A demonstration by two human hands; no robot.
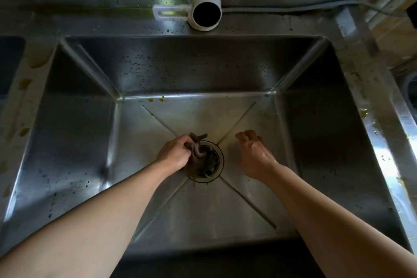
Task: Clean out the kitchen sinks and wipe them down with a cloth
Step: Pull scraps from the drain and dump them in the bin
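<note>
I look straight down into a deep stainless steel sink (76,133). At the middle of its floor lies the round drain (214,165), holding green vegetable scraps (211,166). My left hand (174,153) grips a bunched brown cloth (196,153) at the drain's left edge, partly covering the opening. My right hand (253,153) hovers just right of the drain with wet, loosely curled fingers and holds nothing. Water drops speckle the sink walls.
A white faucet spout (206,10) with a side lever (169,13) hangs over the back rim. A grey cable (293,8) runs along the back ledge. Yellow-green stains mark the left rim (24,83) and the right rim (363,113). A second basin (9,63) shows at far left.
</note>
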